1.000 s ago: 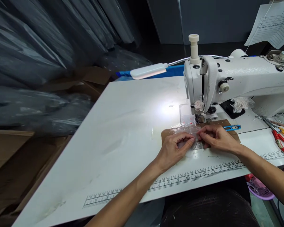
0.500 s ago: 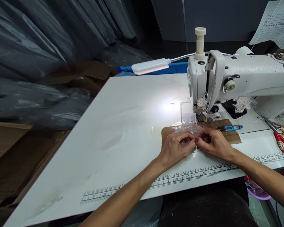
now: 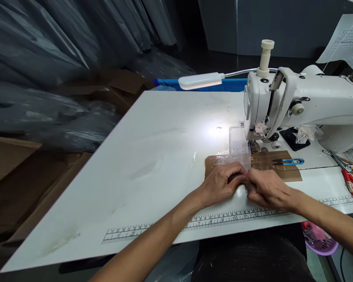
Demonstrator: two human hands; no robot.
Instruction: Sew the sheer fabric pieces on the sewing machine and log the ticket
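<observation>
Both hands meet at the table's front, over a brown patch (image 3: 291, 174) below the sewing machine (image 3: 317, 96). My left hand (image 3: 222, 182) is closed in a pinch, thumb against fingertips. Right beside it, my right hand (image 3: 267, 190) is closed with its knuckles turned up, its fingertips hidden. Whatever lies between the fingers is too small or covered to make out. Behind them a clear plastic sheet (image 3: 237, 147) with red dots lies at the needle area. Blue-handled thread snips (image 3: 293, 161) rest on the patch, to the right of my right hand.
A printed ruler strip (image 3: 223, 221) runs along the front of the white table (image 3: 164, 156). Red-handled scissors (image 3: 350, 182) lie at the right. A lamp (image 3: 200, 81) hangs over the back edge. Cardboard boxes (image 3: 14, 188) stand left; a purple basket (image 3: 322, 244) sits below right.
My right hand has turned from an open-looped pinch to a tighter, knuckles-up grip, tilting downward. My left hand stays pinched near the same place. The whole view has shifted slightly.
</observation>
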